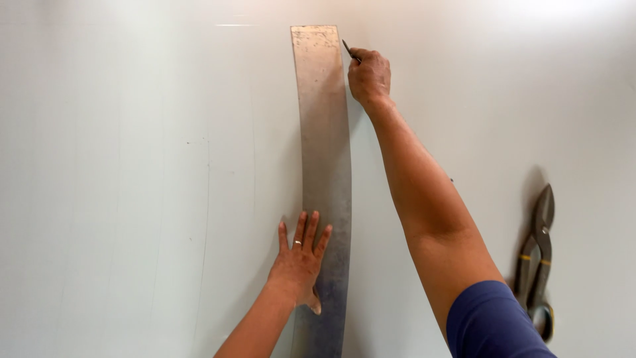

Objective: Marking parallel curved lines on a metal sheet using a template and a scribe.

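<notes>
One pale sheet surface (132,166) fills the view, white-grey, smooth, with faint straight lines running along it left of the left fingers.

Long metal strip (324,166): dull grey, straight-edged, lying flat on the sheet, running from beyond the right fingertips down past the left wrist and out of the bottom edge. Far end lighter and scuffed; near end darker, bluish. No label or print can be made out on it.

Tin snips (538,258): lying on the sheet well to the right of both hands, jaws pointing away, handles dark with yellow bands, one handle end looped. Untouched.

Left hand (301,262): palm down, fingers spread moderately and straight, pressing flat; fingertips overlap the strip's left edge, thumb lies on the strip near its lower part. A ring shows on one finger. Holds nothing, only bears down.

Right hand (369,74): arm stretched out, blue sleeve at the shoulder. Fingers curled closed around a thin dark scriber (350,51); its tip stands just beside the strip's right edge near the top corner. Contact of the tip with the sheet cannot be made out.
</notes>
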